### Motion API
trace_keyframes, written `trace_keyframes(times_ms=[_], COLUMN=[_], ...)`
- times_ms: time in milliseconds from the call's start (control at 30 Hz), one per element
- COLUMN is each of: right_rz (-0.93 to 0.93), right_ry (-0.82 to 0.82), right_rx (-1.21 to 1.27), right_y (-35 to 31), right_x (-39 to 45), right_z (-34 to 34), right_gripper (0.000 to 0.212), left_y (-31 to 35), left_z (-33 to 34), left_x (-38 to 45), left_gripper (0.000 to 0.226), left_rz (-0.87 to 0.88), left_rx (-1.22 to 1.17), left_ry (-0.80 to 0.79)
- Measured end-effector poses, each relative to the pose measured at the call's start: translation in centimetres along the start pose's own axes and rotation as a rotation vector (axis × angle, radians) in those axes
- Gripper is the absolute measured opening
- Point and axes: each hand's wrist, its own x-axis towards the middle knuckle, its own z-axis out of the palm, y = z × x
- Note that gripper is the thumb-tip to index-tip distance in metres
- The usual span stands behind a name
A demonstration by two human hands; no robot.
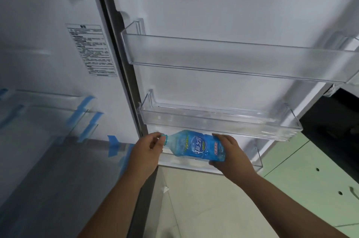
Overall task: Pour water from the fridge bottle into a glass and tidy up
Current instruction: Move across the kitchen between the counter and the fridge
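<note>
A blue plastic bottle [196, 145] is lying almost on its side in the air in front of the open fridge door [233, 4], just over the lowest door shelf [259, 162] and below the middle door shelf [219, 121]. The right hand [226, 153] is gripping the bottle's base end, fingers wrapping over the top and thumb underneath. The left hand [146, 147] is closing its fingertips around the cap [164, 137] at the neck, which is pointing left. A clear top door shelf [233, 57] is sitting higher on the door. To the left, the fridge interior is showing a printed label [91, 49] on its wall and glass shelves carrying strips of blue tape [114, 145]. A pale floor [194, 208] is lying below the arms.
</note>
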Motion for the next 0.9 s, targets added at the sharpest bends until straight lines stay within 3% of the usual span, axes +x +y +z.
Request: trace_keyframes(times_ms=[267, 467, 700, 900], right_rz=[0.060, 0.063, 0.141, 0.230], right_ry=[-0.080, -0.148, -0.260, -0.365], right_rx=[-0.102, -0.054, 0.003, 0.061], right_y=[-0.9, -0.2, 1.4, 2.1], right_x=[2.3, 3.1, 4.0, 4.7], right_z=[0.5, 1.9, 2.5, 2.5], right_gripper=[0.061, 0.070, 0.076, 0.074], left_y=[-1.6, -2.8, -4.3, -4.5], left_z=[1.3, 2.1, 3.7, 5.4], left_x=[3.9, 5.5, 5.7, 6.4], left_gripper=[0.036, 0.041, 0.040, 0.061], left_rz=[-0.054, -0.018, -0.070, -0.181], left_rx=[0.159, 0.432, 0.577, 0.737], left_ry=[-0.064, -0.097, -0.260, -0.388])
